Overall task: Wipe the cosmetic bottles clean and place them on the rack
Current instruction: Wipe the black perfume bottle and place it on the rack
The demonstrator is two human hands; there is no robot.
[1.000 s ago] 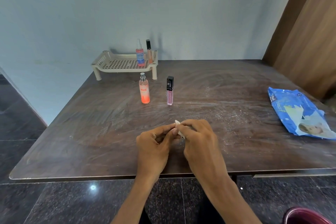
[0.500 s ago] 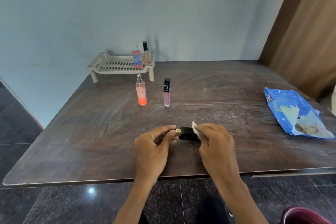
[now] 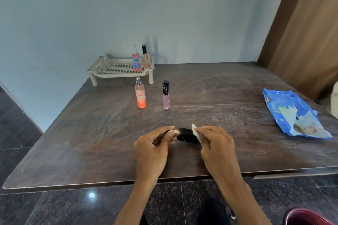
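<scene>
Near the front edge of the surface, a person's left hand pinches the gold end of a small black bottle, steadying it sideways while the right hand clasps a white wipe round its other end. A pair of bottles stands on the rack at the far left. An orange spray bottle and a pink gloss tube stand just in front, apparently awaiting their turn.

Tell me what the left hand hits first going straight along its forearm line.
Probably the upright pink gloss tube; only bare table lies between it and the left hand. Alignment is hard to judge.
</scene>
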